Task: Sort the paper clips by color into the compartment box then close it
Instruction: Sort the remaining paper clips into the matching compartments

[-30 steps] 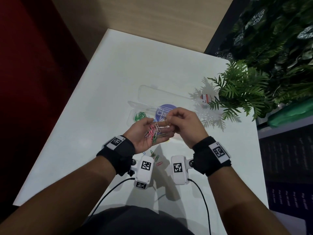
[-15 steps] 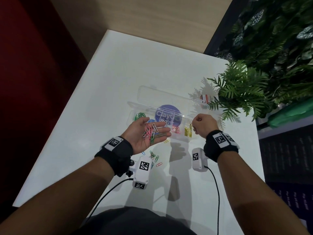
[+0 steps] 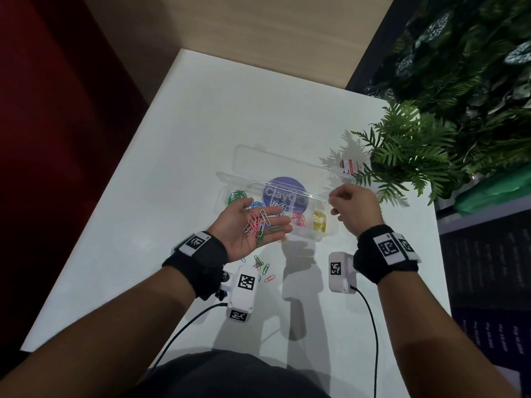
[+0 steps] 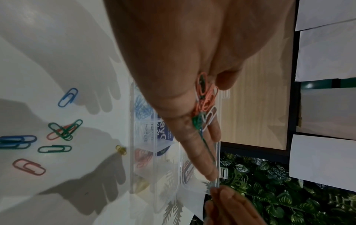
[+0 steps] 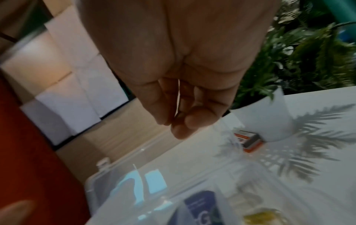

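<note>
My left hand (image 3: 270, 218) lies palm up in front of the clear compartment box (image 3: 330, 235), fingers straight, carrying several pink, green and white paper clips (image 3: 257, 225). In the left wrist view those clips (image 4: 204, 97) rest along the fingers. My right hand (image 3: 333, 206) hovers over the box's right end, above the yellow clips (image 3: 319, 222). Its fingertips (image 5: 190, 120) are curled together and I see nothing between them. The compartments hold green (image 3: 237, 196), blue, white and pink (image 3: 298, 219) clips. The lid (image 3: 287, 165) lies open behind.
Several loose clips (image 3: 263, 267) lie on the white table (image 3: 201, 124) near my left wrist, also visible in the left wrist view (image 4: 63, 130). A potted fern (image 3: 408, 156) and a small orange-and-white box (image 3: 349, 168) stand at the right, close to the table edge.
My right hand left the left palm, went right to the yellow compartment and now sits slightly higher over it. The left hand stays palm up with its clips.
</note>
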